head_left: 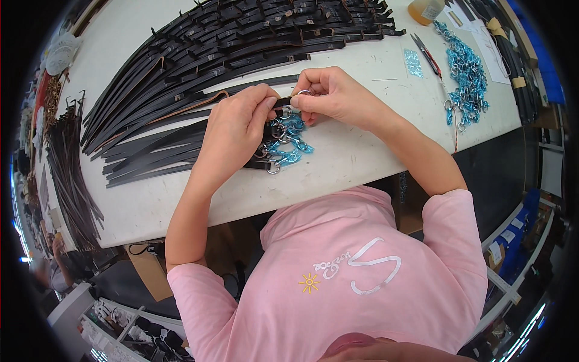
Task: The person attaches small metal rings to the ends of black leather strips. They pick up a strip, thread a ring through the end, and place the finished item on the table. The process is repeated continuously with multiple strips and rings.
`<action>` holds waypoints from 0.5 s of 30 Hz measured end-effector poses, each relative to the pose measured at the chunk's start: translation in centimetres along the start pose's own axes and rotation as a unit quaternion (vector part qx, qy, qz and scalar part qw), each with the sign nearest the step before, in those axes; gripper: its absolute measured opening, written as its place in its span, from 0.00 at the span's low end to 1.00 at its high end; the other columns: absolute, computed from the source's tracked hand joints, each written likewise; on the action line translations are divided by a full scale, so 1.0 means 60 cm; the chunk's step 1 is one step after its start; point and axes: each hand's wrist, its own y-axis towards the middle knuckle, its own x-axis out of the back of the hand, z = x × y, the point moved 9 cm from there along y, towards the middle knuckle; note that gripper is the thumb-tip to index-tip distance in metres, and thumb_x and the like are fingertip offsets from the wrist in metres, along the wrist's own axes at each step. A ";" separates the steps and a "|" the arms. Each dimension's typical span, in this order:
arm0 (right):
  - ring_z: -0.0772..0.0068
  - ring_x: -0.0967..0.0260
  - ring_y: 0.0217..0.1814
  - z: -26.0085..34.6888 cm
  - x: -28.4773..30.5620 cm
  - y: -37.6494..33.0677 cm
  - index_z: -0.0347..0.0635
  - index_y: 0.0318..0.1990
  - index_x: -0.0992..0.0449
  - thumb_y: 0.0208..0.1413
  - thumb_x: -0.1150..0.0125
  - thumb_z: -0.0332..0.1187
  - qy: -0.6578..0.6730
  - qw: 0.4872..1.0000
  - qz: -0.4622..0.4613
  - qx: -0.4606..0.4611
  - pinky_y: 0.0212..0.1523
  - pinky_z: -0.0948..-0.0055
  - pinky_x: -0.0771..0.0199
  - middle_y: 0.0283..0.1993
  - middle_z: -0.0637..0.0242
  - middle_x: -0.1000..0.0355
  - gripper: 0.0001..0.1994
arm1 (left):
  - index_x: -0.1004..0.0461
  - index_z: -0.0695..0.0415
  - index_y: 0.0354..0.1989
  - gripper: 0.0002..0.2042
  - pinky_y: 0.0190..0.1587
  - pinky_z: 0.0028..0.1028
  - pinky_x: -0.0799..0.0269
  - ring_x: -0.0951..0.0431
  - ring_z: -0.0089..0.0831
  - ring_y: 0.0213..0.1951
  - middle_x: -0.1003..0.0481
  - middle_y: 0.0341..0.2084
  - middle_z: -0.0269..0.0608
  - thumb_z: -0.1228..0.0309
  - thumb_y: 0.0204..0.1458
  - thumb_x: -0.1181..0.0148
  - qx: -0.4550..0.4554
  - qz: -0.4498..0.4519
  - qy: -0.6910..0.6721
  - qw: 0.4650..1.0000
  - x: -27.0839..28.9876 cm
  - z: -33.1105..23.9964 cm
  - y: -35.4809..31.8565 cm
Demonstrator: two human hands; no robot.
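Note:
Both hands meet over the table at the end of a black leather strap (pixel 283 102). With thumb and fingers closed, my left hand (pixel 235 123) pinches the strap from the left. My right hand (pixel 338 99) is closed at the strap's tip, where a silver metal ring (pixel 305 92) shows between the fingers. Just below lie metal clasps in blue plastic wrap (pixel 292 155), beside a ring-ended strap (pixel 260 164). More flat black straps (pixel 145 158) fan out to the left under my left wrist. My fingers hide part of the strap end.
A large pile of black straps (pixel 241 39) covers the far side of the white table (pixel 338 166). Right of it lie pointed scissors (pixel 427 55), a heap of blue-wrapped clasps (pixel 467 75) and a small clear packet (pixel 413 63). A bundle of dark straps (pixel 69 163) hangs over the left edge.

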 end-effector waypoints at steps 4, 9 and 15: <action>0.81 0.26 0.30 -0.003 0.002 0.001 0.36 0.38 0.25 0.60 0.36 0.32 -0.001 1.000 -0.001 0.000 0.36 0.79 0.21 0.29 0.68 0.25 0.08 | 0.24 0.65 0.38 0.09 0.29 0.34 0.34 0.27 0.40 0.23 0.26 0.21 0.47 0.72 0.63 0.48 0.027 0.010 -0.002 1.000 -0.003 0.006 0.000; 0.81 0.26 0.30 -0.001 -0.001 0.000 0.36 0.37 0.25 0.60 0.35 0.33 -0.008 1.000 0.004 -0.001 0.36 0.79 0.21 0.29 0.68 0.25 0.09 | 0.23 0.64 0.38 0.11 0.25 0.30 0.40 0.36 0.28 0.19 0.29 0.18 0.42 0.69 0.64 0.47 0.054 0.020 -0.045 0.997 -0.009 0.026 -0.003; 0.82 0.26 0.30 -0.003 -0.001 0.001 0.36 0.37 0.25 0.60 0.35 0.33 -0.015 1.000 0.003 0.003 0.36 0.79 0.21 0.29 0.69 0.26 0.09 | 0.23 0.65 0.37 0.11 0.23 0.24 0.41 0.37 0.18 0.19 0.28 0.19 0.36 0.67 0.62 0.42 0.049 0.037 -0.085 0.994 -0.018 0.035 -0.001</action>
